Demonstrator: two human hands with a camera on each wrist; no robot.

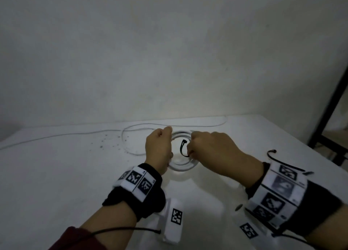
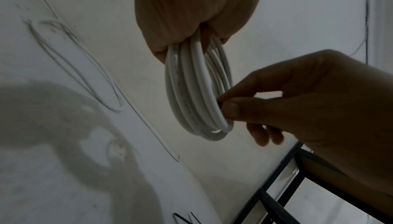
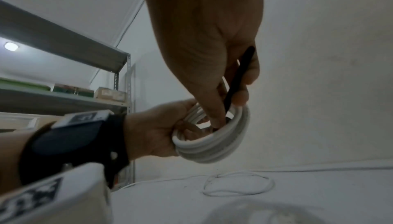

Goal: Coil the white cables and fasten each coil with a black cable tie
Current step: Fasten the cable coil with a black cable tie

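Observation:
A coil of white cable [image 1: 181, 165] [image 2: 191, 93] [image 3: 214, 145] hangs above the white table [image 1: 66, 174]. My left hand [image 1: 160, 148] [image 2: 197, 9] [image 3: 153, 133] grips its left side, fingers curled round the strands. My right hand [image 1: 211, 150] [image 2: 297, 101] [image 3: 212, 51] pinches a black cable tie [image 1: 182, 148] [image 3: 238, 76] at the coil's right side, and the tie curves inside the ring. A second, loose white cable [image 1: 131, 135] [image 3: 238, 185] lies on the table behind, partly looped.
More black cable ties [image 1: 286, 163] [image 2: 182, 218] lie on the table to the right, by my right wrist. A black metal frame [image 1: 331, 106] [image 2: 276, 185] stands off the table's right edge. Shelving [image 3: 63, 76] with boxes stands to the left. The wall is close behind.

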